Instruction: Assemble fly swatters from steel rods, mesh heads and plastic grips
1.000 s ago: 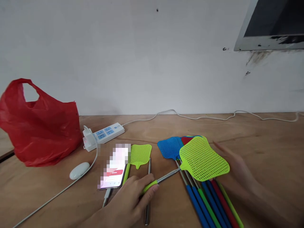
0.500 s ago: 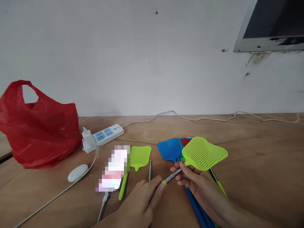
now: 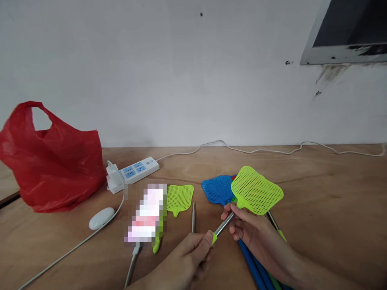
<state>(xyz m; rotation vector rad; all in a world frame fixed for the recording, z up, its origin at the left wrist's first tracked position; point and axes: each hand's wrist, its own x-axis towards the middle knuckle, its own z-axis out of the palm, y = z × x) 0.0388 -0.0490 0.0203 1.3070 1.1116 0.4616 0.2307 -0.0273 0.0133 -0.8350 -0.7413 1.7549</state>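
A yellow-green fly swatter (image 3: 246,186) with a metal shaft is held in both hands. My left hand (image 3: 189,257) is closed around its handle, with the handle's bright end showing past the thumb. My right hand (image 3: 256,237) pinches the shaft just below the mesh head. Behind and under the right hand lie blue fly swatters (image 3: 216,190), with bits of red and green ones showing. The held head overlaps another yellow-green mesh. Left of the hands lies one more yellow-green fly swatter (image 3: 181,197), its handle partly covered by blurring. A thin metal rod (image 3: 193,217) stands out beyond my left hand.
A pixelated phone (image 3: 148,217) with a charging cable (image 3: 132,266) is at the left. Beyond it are a white oval object (image 3: 101,218), a power strip (image 3: 139,171) and a red plastic bag (image 3: 60,161). A white cord (image 3: 256,151) runs along the wall.
The held fly swatter's head has tilted up, and its shaft slants more steeply. Both hands have shifted slightly, still gripping it. The whole view has moved a little.
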